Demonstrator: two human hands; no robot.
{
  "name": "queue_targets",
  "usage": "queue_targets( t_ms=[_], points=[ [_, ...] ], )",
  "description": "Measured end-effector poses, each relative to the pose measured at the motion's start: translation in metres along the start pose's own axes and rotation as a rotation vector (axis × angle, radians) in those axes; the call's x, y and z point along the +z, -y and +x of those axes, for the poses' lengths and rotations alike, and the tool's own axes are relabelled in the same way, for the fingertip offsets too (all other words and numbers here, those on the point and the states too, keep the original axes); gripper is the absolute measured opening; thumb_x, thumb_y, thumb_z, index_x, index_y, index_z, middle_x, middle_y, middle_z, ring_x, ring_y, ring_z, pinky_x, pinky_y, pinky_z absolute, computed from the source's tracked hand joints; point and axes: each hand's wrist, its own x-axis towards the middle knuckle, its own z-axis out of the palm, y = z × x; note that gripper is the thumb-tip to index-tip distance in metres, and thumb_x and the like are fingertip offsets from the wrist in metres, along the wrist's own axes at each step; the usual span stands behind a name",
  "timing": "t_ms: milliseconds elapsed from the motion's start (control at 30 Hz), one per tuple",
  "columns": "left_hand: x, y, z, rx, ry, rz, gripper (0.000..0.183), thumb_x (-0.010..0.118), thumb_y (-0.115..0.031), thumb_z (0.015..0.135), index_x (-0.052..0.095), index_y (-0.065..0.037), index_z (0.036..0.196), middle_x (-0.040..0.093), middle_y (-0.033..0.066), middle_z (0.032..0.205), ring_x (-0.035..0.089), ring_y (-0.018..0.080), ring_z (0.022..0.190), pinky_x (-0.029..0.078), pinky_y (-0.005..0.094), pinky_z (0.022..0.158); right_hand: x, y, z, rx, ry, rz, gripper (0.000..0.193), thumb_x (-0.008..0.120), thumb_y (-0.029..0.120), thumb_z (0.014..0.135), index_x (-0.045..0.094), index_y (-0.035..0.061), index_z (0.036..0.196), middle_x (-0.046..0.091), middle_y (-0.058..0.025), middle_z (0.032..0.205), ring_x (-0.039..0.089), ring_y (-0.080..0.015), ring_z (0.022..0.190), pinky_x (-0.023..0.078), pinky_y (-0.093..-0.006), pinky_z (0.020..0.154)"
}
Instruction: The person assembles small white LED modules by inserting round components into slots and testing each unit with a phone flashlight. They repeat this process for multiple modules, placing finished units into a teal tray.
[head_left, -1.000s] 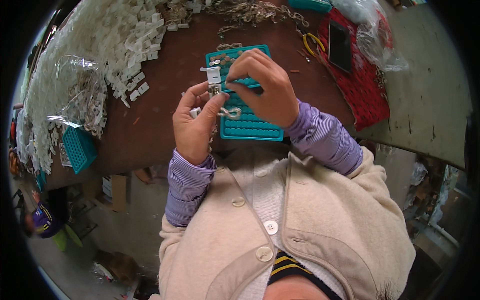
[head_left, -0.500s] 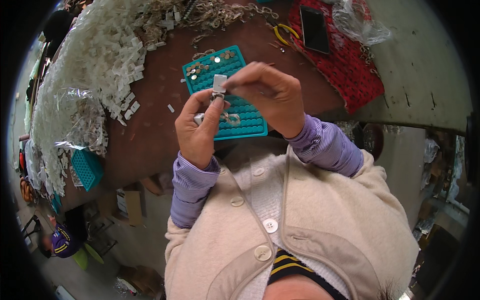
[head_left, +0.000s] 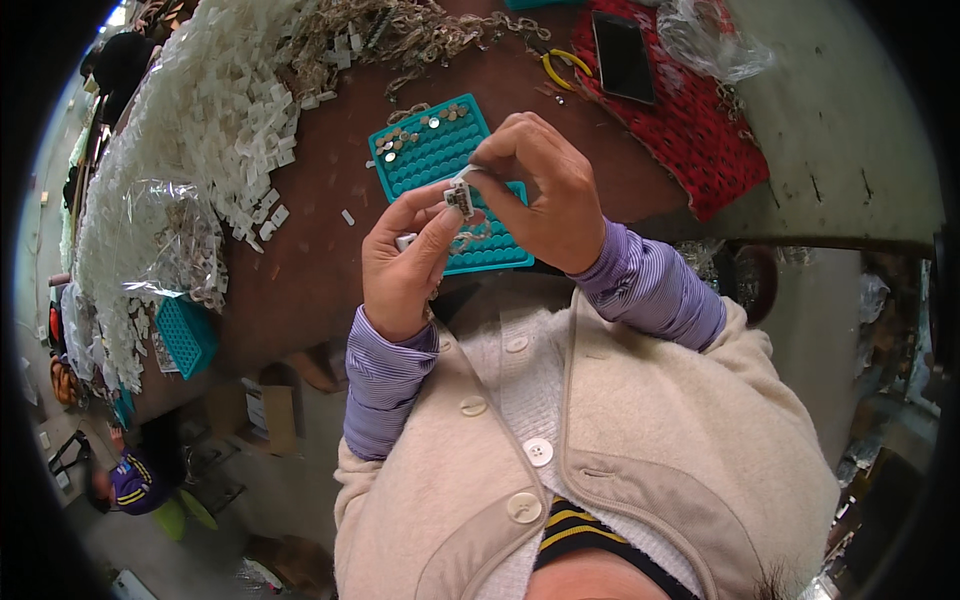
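Between the thumb and fingers of my left hand (head_left: 405,265) sits a small white plastic tag (head_left: 458,196) with a dark pattern on its face. My right hand (head_left: 548,190) pinches a white end at the tag's upper edge, its thumb and forefinger meeting there. A pale link chain (head_left: 470,236) hangs from my left hand, over a teal tray (head_left: 425,172) with rows of round hollows. Small round metal discs (head_left: 434,123) lie in the tray's far rows. Another white piece (head_left: 404,242) shows beside my left fingers.
A big heap of white tags (head_left: 235,110) fills the left of the brown table. Tangled chains (head_left: 400,40) lie at the back. Yellow-handled pliers (head_left: 566,68), a dark phone (head_left: 623,57) and a red patterned cloth (head_left: 690,140) are at the right. A teal basket (head_left: 186,335) sits at the table's left edge.
The tag has tilted and moved slightly right and down, so its dark-patterned face shows now. My right fingers have closed in on its upper end.
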Motion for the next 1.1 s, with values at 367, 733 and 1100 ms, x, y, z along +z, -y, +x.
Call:
queue_targets(
  t_ms=[367,733,1100],
  points=[
    [0.089,0.019,0.054,-0.285,0.095,-0.011,0.018,0.067,-0.024,0.108,0.066,-0.006,0.109,0.056,-0.0050,0.070,0.041,0.0000,0.047,0.025,0.0178,0.040,-0.080,-0.024,-0.032,-0.047,-0.095,-0.247,0.029,0.082,0.004,0.070,0.059,0.0055,0.087,0.058,-0.0106,0.087,0.062,-0.0310,0.081,0.056,-0.0416,0.075],
    [0.074,0.010,0.111,-0.220,0.098,-0.191,0.016,0.063,-0.015,0.108,0.065,-0.004,0.120,0.076,0.0154,0.116,0.030,-0.0024,0.047,0.023,0.0161,0.039,-0.198,-0.101,-0.056,0.290,-0.190,-0.810,0.009,0.080,0.010,0.084,0.072,0.0056,0.087,0.066,-0.0080,0.092,0.064,-0.0297,0.088,0.054,-0.0438,0.080],
    [0.078,0.004,0.064,-0.086,0.171,0.145,0.026,0.071,-0.017,0.104,0.069,-0.002,0.126,0.066,-0.0036,0.083,0.035,-0.0016,0.049,0.023,0.0180,0.043,-0.193,-0.130,-0.074,0.239,-0.119,-0.960,0.009,0.077,0.013,0.087,0.068,0.0114,0.089,0.062,-0.0042,0.094,0.064,-0.0277,0.095,0.050,-0.0424,0.083]
  ],
)
